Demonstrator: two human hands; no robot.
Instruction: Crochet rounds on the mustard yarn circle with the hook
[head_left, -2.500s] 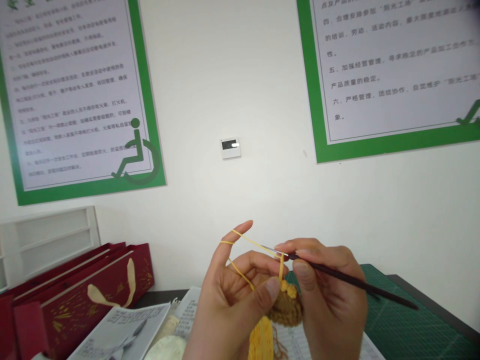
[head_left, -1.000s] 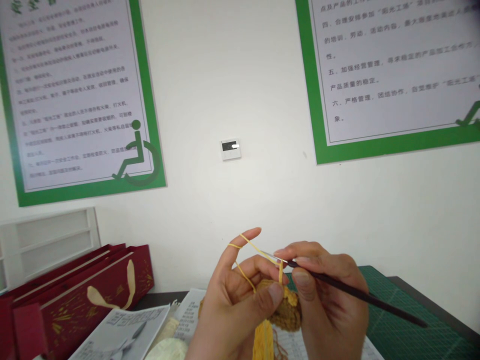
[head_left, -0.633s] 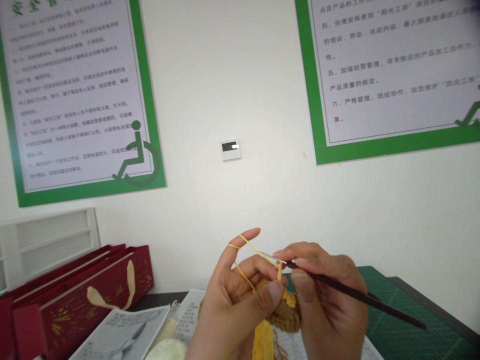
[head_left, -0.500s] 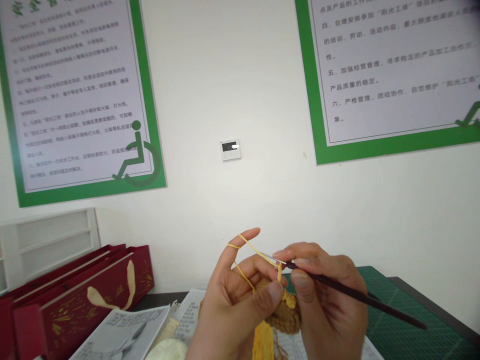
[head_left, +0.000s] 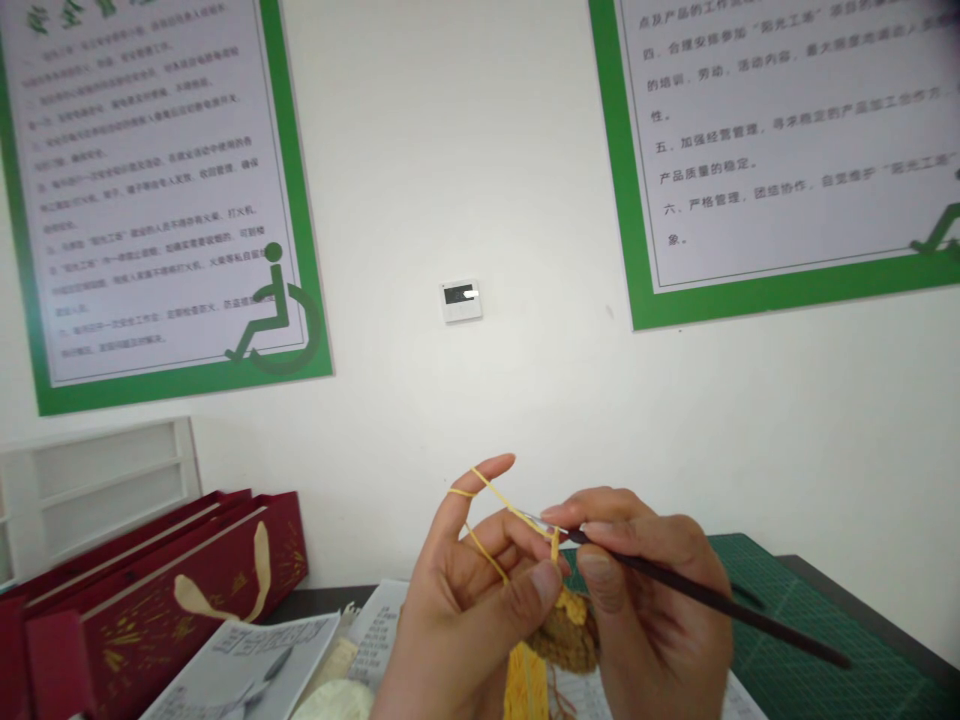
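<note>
My left hand [head_left: 472,590] pinches a small crochet piece [head_left: 568,640] of brown and yellow yarn between thumb and fingers. Yellow yarn [head_left: 491,487] wraps round its raised index finger and runs to the hook tip. In my right hand [head_left: 660,590] is a crochet hook [head_left: 697,592] with a dark handle, held like a pen. Its metal tip points left, with a yellow loop on it just above the piece. Below the hands hangs a yellow strip [head_left: 526,685], partly hidden by my left hand.
Dark red gift bags [head_left: 217,590] with cream handles stand at the left. Printed sheets [head_left: 247,660] lie in front of them. To the right is a green cutting mat [head_left: 810,625]. Behind, a white wall carries green-framed posters [head_left: 634,200] and a small panel [head_left: 460,300].
Both hands, with the crochet piece and hook, have shifted very slightly left. The yarn still runs from the raised finger to the hook, and both grips look the same.
</note>
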